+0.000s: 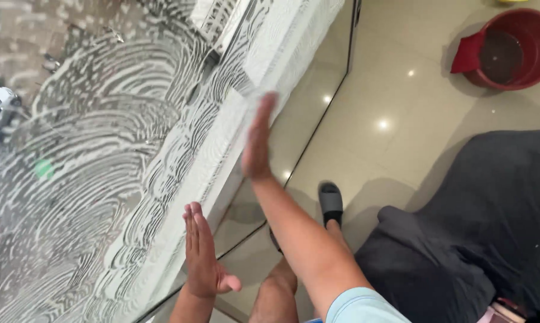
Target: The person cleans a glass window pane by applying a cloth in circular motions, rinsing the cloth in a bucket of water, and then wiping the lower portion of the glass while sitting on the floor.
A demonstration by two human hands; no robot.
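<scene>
On soapy glass: L hand & R hand flat, fingers straight, gripping nothing.

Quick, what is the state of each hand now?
Left hand: open and flat against the soapy glass, holding nothing.
Right hand: open and flat against the glass, holding nothing.

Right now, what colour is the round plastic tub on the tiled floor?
Red: the round plastic tub holds murky water, seen best in the head view's top right corner.

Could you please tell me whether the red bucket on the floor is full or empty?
Partly filled: the red bucket stands upright on the tiled floor, with dark water showing well below its rim.
</scene>
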